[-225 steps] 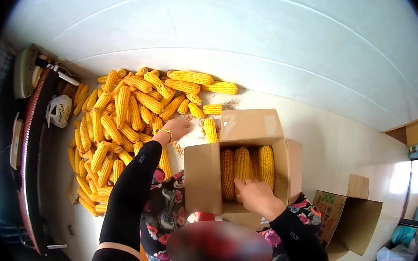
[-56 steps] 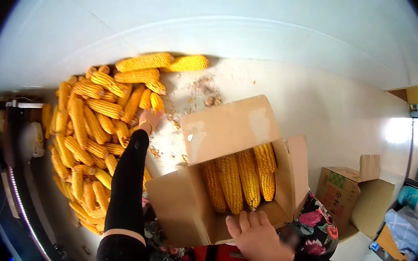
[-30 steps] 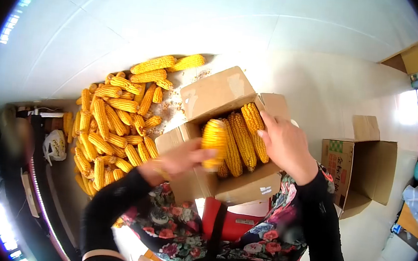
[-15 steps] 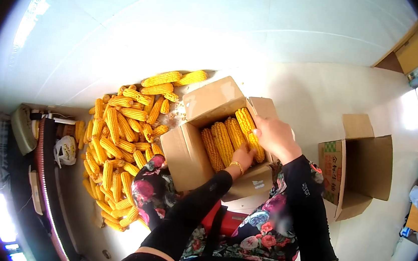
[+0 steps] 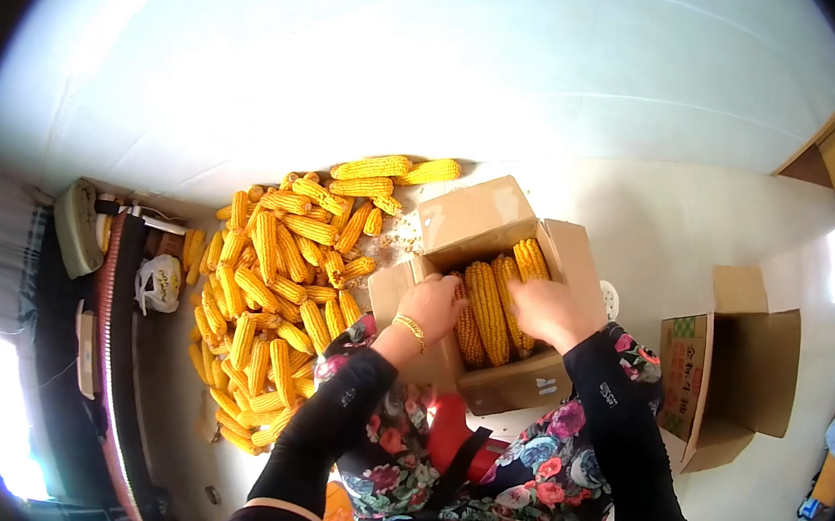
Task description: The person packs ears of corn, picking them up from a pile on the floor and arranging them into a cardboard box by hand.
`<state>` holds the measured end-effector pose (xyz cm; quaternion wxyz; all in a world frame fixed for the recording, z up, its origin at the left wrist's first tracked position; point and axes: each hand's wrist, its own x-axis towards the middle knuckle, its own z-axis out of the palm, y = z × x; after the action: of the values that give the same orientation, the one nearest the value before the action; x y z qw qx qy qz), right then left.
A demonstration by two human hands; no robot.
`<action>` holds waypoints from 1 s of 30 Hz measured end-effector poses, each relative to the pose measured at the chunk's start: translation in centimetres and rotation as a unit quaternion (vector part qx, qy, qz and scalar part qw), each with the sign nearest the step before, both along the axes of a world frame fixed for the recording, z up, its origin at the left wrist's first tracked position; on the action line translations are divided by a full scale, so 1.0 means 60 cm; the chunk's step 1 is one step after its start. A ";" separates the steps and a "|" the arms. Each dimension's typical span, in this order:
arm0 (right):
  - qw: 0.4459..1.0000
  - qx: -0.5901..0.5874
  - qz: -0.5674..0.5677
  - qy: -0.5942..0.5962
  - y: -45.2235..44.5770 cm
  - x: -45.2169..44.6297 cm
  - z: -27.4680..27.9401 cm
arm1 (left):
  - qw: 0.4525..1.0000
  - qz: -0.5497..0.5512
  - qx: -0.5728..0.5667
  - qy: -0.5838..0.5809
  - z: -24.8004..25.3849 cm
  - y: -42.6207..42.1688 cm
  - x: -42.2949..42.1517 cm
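Observation:
An open cardboard box (image 5: pixel 511 390) stands before my knees with several yellow ears of corn (image 5: pixel 488 308) lying side by side in it. My left hand (image 5: pixel 431 307), with a gold bracelet at the wrist, is over the box's left side. Its fingers are curled at the top of the leftmost ear, and what they grip is hidden. At the right side of the box, my right hand (image 5: pixel 551 312) has its fingers closed around the rightmost ear of corn (image 5: pixel 530 258), whose upper end shows above them.
A large heap of ears of corn (image 5: pixel 279 292) lies on the floor to the left, with loose kernels beside it. Another open cardboard box (image 5: pixel 680 371) stands at the right. A white plastic bag (image 5: pixel 158 284) and a dark bench-like piece (image 5: pixel 114 332) are at far left.
My left hand has moved from the ears in the middle of the box to its left side. My right hand has come off the right flap onto the ears. The view has shifted.

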<state>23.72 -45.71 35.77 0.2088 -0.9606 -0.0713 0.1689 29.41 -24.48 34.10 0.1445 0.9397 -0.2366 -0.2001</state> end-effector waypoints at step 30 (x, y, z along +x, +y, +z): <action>0.989 -0.074 0.102 -0.073 0.061 -0.207 -0.072 | 0.908 0.317 0.111 0.250 -0.468 0.548 -0.505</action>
<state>11.28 -42.06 31.46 0.1131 -0.9709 -0.1712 0.1236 -0.88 8.38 6.03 0.1501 0.8942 0.1418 -0.3972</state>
